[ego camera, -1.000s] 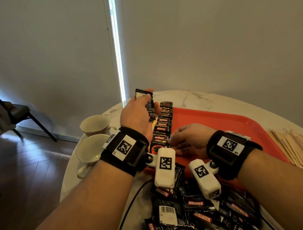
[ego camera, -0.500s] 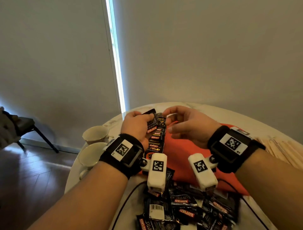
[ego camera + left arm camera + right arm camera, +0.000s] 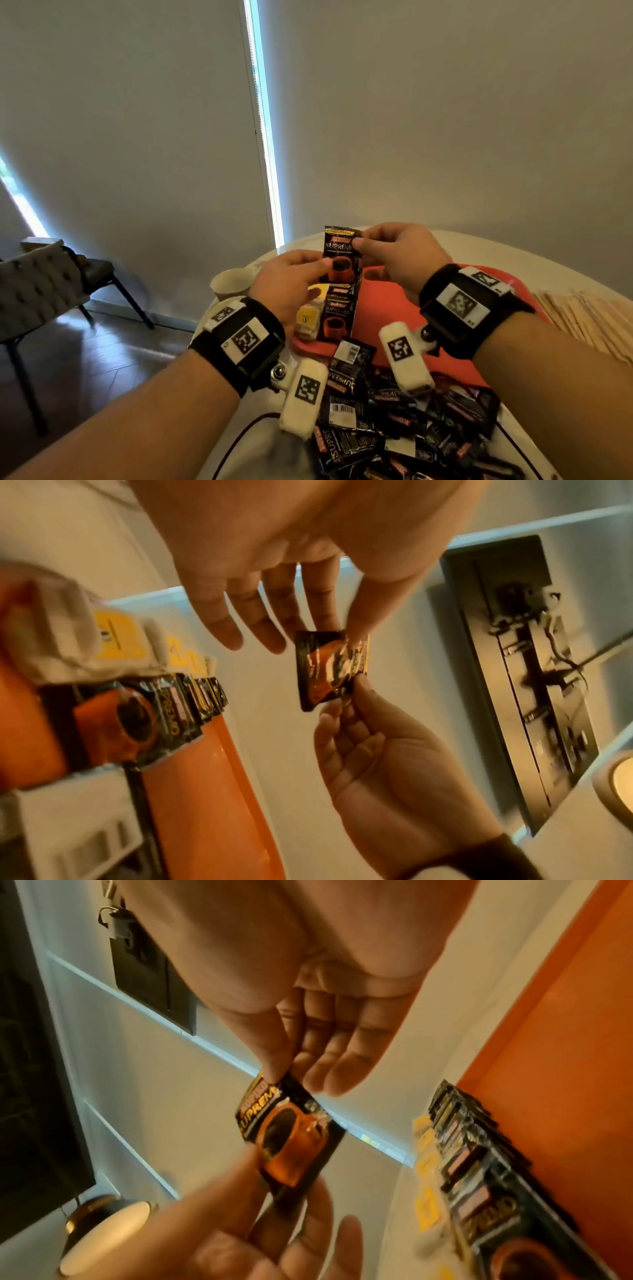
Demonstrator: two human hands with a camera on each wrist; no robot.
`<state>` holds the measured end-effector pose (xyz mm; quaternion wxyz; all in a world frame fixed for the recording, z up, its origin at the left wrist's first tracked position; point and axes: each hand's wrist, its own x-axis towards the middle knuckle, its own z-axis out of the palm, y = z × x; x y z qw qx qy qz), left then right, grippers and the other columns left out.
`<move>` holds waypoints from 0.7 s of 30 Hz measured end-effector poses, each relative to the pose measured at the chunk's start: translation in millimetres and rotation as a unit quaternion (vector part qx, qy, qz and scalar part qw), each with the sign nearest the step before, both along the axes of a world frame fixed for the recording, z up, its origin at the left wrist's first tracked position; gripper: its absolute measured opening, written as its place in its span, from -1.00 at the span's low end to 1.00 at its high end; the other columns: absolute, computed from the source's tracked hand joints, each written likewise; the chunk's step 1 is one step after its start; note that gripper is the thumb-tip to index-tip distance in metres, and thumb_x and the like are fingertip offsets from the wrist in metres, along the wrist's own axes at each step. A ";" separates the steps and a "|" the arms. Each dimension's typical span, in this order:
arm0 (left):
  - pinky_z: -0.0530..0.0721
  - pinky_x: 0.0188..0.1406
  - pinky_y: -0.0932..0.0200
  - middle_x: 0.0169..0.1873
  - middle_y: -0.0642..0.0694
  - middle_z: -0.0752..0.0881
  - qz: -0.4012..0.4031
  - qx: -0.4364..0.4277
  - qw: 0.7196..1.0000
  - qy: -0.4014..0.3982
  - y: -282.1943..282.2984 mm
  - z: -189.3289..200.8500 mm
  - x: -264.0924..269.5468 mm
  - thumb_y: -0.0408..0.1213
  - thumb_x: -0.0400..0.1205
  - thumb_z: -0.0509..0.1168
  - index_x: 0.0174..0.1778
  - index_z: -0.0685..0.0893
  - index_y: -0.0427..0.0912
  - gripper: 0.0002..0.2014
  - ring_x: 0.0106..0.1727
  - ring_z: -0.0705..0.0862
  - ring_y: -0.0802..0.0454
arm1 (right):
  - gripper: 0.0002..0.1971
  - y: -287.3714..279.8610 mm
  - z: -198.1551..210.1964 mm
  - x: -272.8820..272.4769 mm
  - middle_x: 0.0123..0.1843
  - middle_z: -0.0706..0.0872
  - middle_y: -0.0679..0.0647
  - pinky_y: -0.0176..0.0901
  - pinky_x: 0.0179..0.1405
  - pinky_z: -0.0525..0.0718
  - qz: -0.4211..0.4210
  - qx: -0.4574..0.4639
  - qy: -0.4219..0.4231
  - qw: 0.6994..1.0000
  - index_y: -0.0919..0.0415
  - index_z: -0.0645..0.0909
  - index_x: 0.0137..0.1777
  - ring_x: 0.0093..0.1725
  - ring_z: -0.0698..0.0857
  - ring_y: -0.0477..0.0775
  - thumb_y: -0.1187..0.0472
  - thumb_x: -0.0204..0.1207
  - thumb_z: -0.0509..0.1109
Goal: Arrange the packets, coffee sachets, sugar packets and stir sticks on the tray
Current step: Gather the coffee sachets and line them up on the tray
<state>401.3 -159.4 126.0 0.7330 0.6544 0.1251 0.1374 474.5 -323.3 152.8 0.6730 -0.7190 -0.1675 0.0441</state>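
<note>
A black coffee sachet with an orange cup print stands upright in the air above the orange tray. My left hand pinches its lower part, and my right hand pinches its top right corner. The wrist views show the same sachet between both hands. A row of overlapping coffee sachets lies along the tray's left side. Yellow sugar packets lie beside that row. Wooden stir sticks lie right of the tray.
A loose pile of black sachets covers the table's near edge under my wrists. Two cream cups stand left of the tray near the table's rim. A chair stands on the floor at the left. A black cable crosses the table.
My right hand has left the tray and taken the sachet's top corner. Both hands have risen, and the sachet now stands upright facing me.
</note>
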 end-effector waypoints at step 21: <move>0.69 0.09 -0.03 -0.12 -0.12 0.67 0.015 -0.027 0.992 0.125 1.6 -16.9 -10.9 -0.07 0.76 0.37 -0.07 0.66 -0.18 -0.76 -0.07 0.62 -0.05 | -0.93 -4.5 -50.5 -7.8 -0.31 0.74 0.33 0.01 -0.40 0.82 0.019 -0.112 0.243 0.963 0.40 0.65 -0.02 -0.40 0.75 0.20 0.52 0.58 0.43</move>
